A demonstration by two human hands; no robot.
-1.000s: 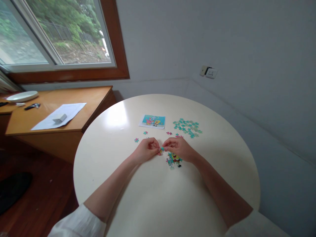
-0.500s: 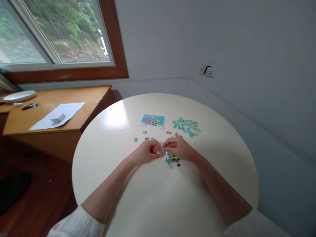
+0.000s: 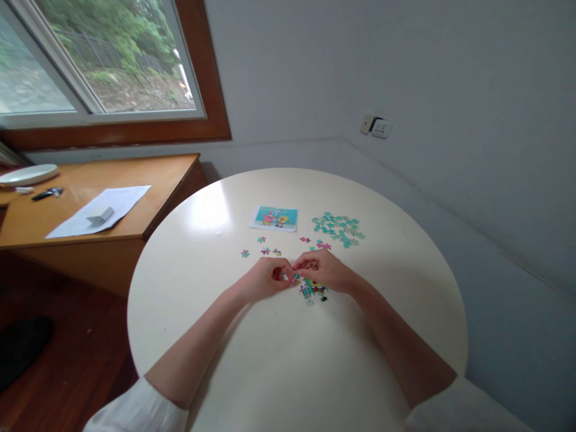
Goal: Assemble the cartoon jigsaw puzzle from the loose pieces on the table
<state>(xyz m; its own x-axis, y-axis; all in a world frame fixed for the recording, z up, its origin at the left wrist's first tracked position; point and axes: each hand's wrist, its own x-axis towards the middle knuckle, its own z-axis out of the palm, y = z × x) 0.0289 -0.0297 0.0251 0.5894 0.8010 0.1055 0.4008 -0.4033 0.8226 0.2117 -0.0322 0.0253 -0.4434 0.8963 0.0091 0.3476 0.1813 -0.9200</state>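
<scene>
A partly joined jigsaw puzzle (image 3: 310, 291) with a yellow cartoon face lies on the white table under my fingers. My left hand (image 3: 269, 279) is closed in a pinch on a small puzzle piece (image 3: 294, 281) at the puzzle's left edge. Touching the same corner from above, my right hand (image 3: 324, 270) has thumb and fingertips pressed together on a puzzle piece, mostly hidden; its palm covers part of the joined section. Loose pink and teal pieces (image 3: 265, 251) lie just beyond the left hand, and others (image 3: 323, 245) beyond the right.
A picture card (image 3: 275, 218) with the cartoon scene lies farther back on the round table (image 3: 180, 330). To its right spreads a heap of teal pieces (image 3: 337, 228). At the left stands a wooden desk (image 3: 166, 174) with a paper sheet (image 3: 121, 195) and a white plate (image 3: 29, 174).
The whole view has shifted slightly. Both hands stay at the same corner of the puzzle, and my right fingertips have moved a little closer to the left ones.
</scene>
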